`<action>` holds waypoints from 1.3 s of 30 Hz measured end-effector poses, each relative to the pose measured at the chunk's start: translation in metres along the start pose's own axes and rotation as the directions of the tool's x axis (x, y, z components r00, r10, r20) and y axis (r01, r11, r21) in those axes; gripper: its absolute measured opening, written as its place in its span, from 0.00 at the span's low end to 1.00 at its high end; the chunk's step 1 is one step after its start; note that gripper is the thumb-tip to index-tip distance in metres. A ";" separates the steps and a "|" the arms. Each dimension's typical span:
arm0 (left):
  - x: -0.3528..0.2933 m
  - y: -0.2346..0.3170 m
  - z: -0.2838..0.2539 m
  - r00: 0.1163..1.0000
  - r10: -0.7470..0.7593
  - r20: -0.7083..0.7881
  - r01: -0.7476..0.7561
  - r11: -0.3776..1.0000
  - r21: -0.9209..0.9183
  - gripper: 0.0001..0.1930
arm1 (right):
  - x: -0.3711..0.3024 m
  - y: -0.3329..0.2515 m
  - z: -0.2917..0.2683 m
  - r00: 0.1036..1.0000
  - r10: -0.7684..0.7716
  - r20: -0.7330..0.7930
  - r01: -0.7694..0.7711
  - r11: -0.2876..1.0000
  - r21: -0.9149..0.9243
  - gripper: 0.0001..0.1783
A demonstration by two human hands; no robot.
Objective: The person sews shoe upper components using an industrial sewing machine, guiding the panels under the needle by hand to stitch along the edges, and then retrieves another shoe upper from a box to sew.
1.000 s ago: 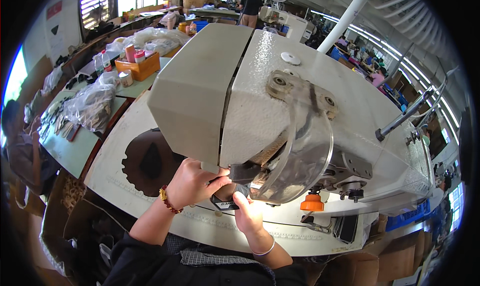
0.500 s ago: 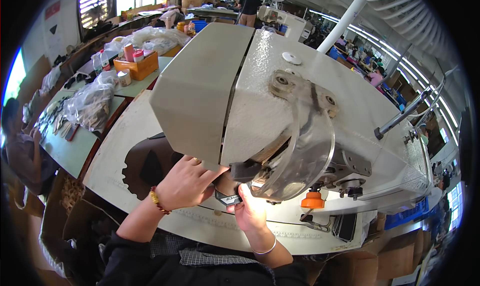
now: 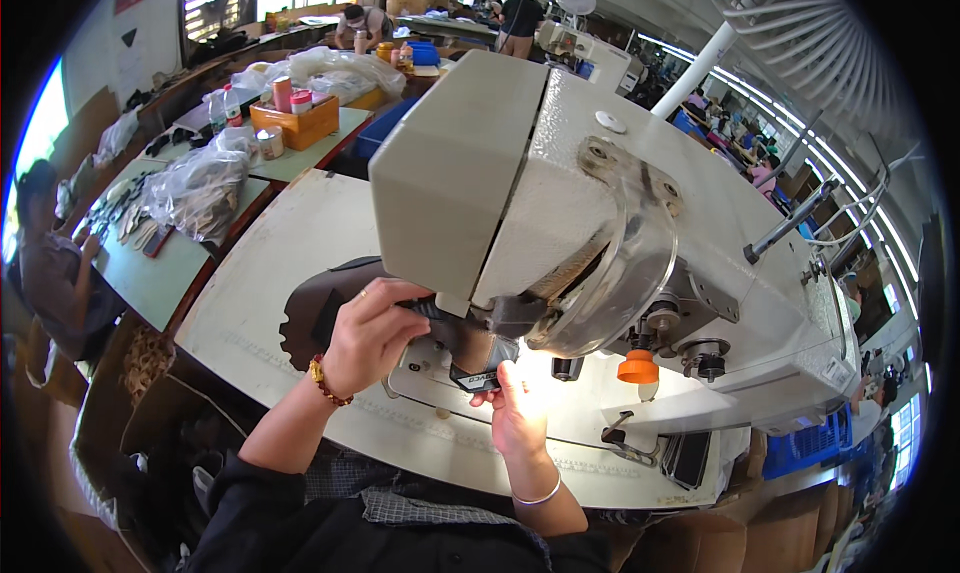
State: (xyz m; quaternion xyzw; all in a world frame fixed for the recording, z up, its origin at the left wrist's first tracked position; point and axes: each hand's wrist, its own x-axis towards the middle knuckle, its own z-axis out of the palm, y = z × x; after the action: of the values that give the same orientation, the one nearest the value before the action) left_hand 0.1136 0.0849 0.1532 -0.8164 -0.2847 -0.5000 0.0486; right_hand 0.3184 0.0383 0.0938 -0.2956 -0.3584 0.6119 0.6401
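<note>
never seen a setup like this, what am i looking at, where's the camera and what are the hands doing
There's no robot: these are a person's own bare hands. The view comes from a wide fisheye camera on their head, looking down, so straight edges bend toward the rim. The big pale machine looks like an industrial sewing machine, with an orange knob below it. On its white tabletop lies a brown piece with a scalloped edge. The right hand pinches a small black piece with pale markings. The left hand is at dark material beneath the machine's front; its grip is hard to judge.
</note>
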 end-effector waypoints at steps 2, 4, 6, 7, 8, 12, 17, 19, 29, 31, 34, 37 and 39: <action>-0.006 -0.004 -0.002 0.975 -0.175 -0.139 0.162 0.982 -0.100 0.07 | 0.000 0.005 -0.004 1.000 -0.001 0.000 0.001 1.000 0.020 0.07; -0.011 -0.002 -0.004 0.943 -0.275 -0.185 0.252 0.957 -0.142 0.07 | -0.001 0.004 -0.001 0.999 0.020 -0.032 -0.019 0.999 0.049 0.10; -0.016 0.002 -0.005 0.924 -0.207 -0.322 0.205 0.978 -0.042 0.07 | -0.001 0.000 0.003 0.999 0.011 -0.036 -0.011 1.000 -0.011 0.10; -0.019 0.004 -0.003 0.924 -0.180 -0.337 0.186 0.982 -0.014 0.07 | 0.001 0.000 0.001 1.000 0.001 -0.002 -0.001 1.000 -0.019 0.11; -0.022 0.012 -0.004 0.921 -0.189 -0.341 0.196 0.980 -0.015 0.07 | 0.001 -0.001 0.003 1.000 0.008 0.010 -0.008 1.000 -0.024 0.11; -0.031 0.022 0.011 0.896 -0.326 -0.303 0.273 0.940 -0.204 0.06 | 0.002 -0.002 0.004 0.999 -0.020 0.027 0.022 0.999 -0.040 0.11; -0.031 0.019 0.014 0.880 -0.379 -0.287 0.327 0.921 -0.211 0.06 | 0.002 -0.003 0.000 1.000 -0.017 0.017 0.017 0.999 -0.047 0.10; -0.023 0.017 0.006 0.913 -0.290 -0.285 0.293 0.956 -0.035 0.10 | 0.002 -0.002 -0.001 1.000 -0.029 -0.011 0.028 0.998 -0.050 0.10; 0.026 0.008 0.010 0.985 -0.099 -0.145 0.127 0.971 0.204 0.11 | 0.002 -0.003 0.005 0.998 -0.049 -0.046 0.044 0.994 -0.099 0.11; 0.025 0.005 0.013 0.982 -0.086 -0.168 0.116 0.977 0.177 0.09 | 0.004 0.000 -0.004 0.998 -0.060 0.003 0.060 0.992 -0.115 0.11; 0.018 0.002 0.012 0.942 -0.193 -0.276 0.183 0.981 -0.063 0.07 | 0.008 0.008 -0.014 0.995 -0.091 0.033 0.094 0.990 -0.108 0.11; 0.009 0.006 0.007 0.760 -0.640 -0.110 0.503 0.688 -0.523 0.02 | 0.009 0.012 -0.014 0.987 -0.140 -0.080 0.128 0.982 -0.140 0.09; 0.001 -0.009 0.024 0.778 -0.615 -0.131 0.309 0.555 -0.772 0.03 | 0.008 0.009 -0.009 0.981 -0.173 -0.091 0.154 0.971 -0.185 0.10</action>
State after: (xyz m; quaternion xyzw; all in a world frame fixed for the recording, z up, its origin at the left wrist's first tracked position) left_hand 0.1284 0.1017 0.1408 -0.5454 -0.2608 -0.7141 -0.3530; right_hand 0.3207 0.0473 0.0825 -0.3529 -0.4001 0.5061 0.6777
